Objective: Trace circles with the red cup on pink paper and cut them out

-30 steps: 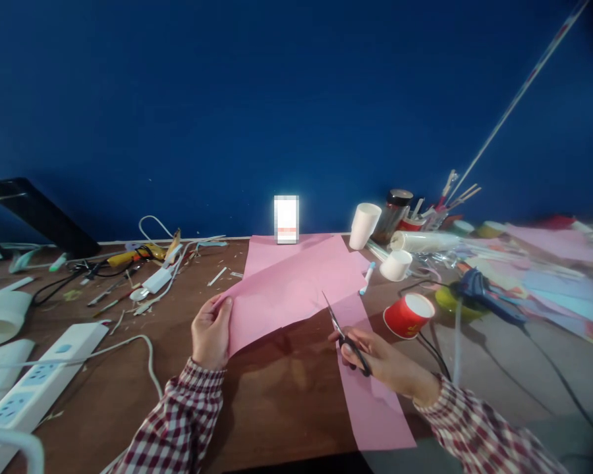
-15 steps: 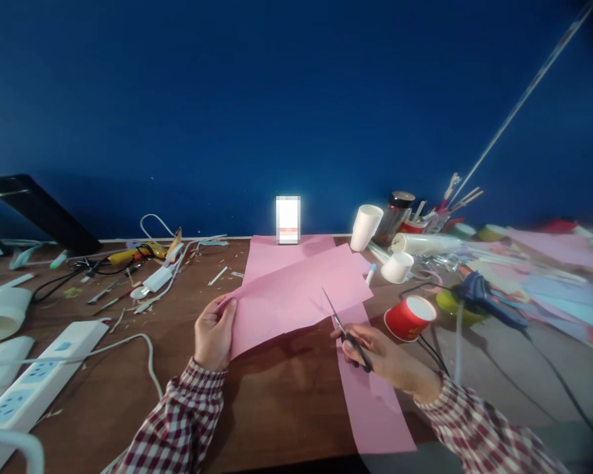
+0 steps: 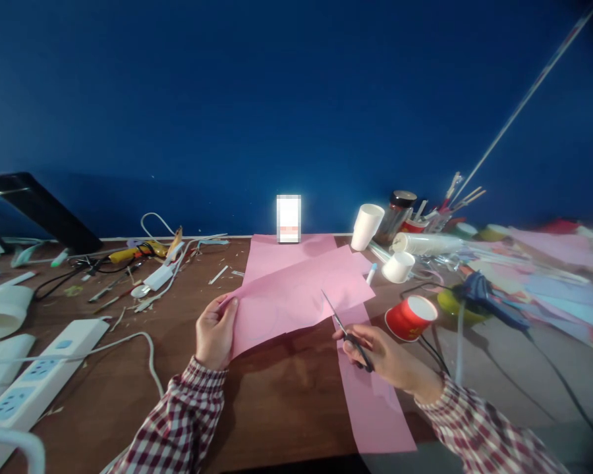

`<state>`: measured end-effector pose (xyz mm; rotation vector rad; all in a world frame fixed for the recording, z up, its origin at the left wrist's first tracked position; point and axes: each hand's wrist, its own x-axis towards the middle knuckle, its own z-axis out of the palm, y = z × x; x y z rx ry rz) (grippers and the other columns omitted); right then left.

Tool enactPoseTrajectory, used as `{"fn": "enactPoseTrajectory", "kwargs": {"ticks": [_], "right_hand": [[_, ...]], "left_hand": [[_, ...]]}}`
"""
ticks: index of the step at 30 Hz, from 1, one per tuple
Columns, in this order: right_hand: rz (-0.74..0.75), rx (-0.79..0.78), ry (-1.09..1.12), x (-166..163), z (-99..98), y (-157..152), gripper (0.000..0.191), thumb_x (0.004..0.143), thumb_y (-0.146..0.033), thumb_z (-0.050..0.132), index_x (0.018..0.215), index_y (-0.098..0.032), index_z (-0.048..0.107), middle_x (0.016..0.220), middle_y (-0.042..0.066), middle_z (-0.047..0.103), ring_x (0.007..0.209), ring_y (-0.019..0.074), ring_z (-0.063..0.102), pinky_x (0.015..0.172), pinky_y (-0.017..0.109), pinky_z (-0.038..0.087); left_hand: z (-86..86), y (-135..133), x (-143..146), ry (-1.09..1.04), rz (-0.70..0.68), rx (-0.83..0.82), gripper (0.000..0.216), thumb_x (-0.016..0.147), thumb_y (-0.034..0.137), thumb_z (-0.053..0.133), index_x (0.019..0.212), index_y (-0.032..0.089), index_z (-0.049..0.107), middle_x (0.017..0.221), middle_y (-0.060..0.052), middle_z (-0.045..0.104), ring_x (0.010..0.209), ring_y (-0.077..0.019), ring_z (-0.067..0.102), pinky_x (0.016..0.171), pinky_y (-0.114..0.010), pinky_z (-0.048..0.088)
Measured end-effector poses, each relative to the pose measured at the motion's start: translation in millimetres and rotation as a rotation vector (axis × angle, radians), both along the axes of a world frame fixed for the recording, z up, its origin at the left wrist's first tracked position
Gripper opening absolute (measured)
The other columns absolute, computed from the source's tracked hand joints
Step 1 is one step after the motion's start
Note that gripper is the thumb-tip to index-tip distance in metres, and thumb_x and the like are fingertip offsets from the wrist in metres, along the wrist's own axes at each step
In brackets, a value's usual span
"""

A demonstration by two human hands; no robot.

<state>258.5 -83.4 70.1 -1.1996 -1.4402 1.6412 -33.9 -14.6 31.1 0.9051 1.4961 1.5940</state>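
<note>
In the head view, the fingers of the left hand (image 3: 215, 332) pinch the near left corner of a pink paper sheet (image 3: 286, 283), which is held slantwise over the front of the counter (image 3: 281, 408). The fingers of the right hand (image 3: 388, 359) grip the black handles of the scissors (image 3: 334, 311), whose visible blade crosses the sheet's near edge; whether a second blade lies beneath, I cannot tell.

Since the sheet is gripped only at its left end, its right side could sag or twist, probably making a cut wander or crease. Another pink paper piece (image 3: 380, 421) lies below the right hand; if the blades dipped, they might nick it too. The red paper cup (image 3: 405, 320) stands just beside that hand, so a sideways swing could knock it over. A dark cable (image 3: 433, 354) near the right wrist might snag the sleeve (image 3: 479, 424).
</note>
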Motion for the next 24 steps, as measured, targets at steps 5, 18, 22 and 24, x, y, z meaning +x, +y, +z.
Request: {"fn": "enactPoseTrajectory", "kwargs": {"ticks": [5,18,22,24], "right_hand": [[-0.038,0.007,0.034,0.1,-4.6,-1.1,0.029,0.08,-0.04,0.065,0.093,-0.015,0.058,0.074,0.0,0.051,0.066,0.0099,0.046,0.062,0.024,0.04],[-0.064,-0.018,-0.032,-0.7,-3.4,0.4,0.037,0.075,-0.041,0.068,0.098,-0.013,0.058,0.075,0.002,0.057,0.062,0.0094,0.048,0.057,0.023,0.042],[-0.096,-0.07,0.015,-3.9,-4.4,-0.9,0.039,0.074,-0.04,0.071,0.1,-0.015,0.058,0.078,0.001,0.055,0.069,0.0107,0.051,0.066,0.027,0.047],[-0.11,-0.065,0.032,-4.9,-4.3,-1.6,0.039,0.074,-0.042,0.07,0.101,-0.015,0.059,0.079,0.001,0.054,0.071,0.0113,0.052,0.069,0.028,0.048]], "left_hand": [[-2.2,0.2,-0.6,0.001,0.006,0.002,0.041,0.06,0.044,0.073,0.088,0.015,0.065,0.076,-0.001,0.065,0.066,-0.0124,0.055,0.059,-0.022,0.044],[-11.3,2.3,-5.1,0.069,-0.029,0.017,0.039,0.065,0.044,0.07,0.092,0.015,0.066,0.081,-0.003,0.067,0.07,-0.0151,0.058,0.063,-0.025,0.045],[-9.5,1.8,-3.9,0.068,-0.047,0.004,0.039,0.065,0.044,0.07,0.091,0.016,0.067,0.08,-0.002,0.067,0.07,-0.0152,0.059,0.063,-0.025,0.046],[-7.6,1.0,-2.6,0.048,-0.053,-0.012,0.039,0.064,0.044,0.071,0.09,0.016,0.067,0.079,-0.002,0.067,0.069,-0.0146,0.058,0.063,-0.024,0.046]]}}
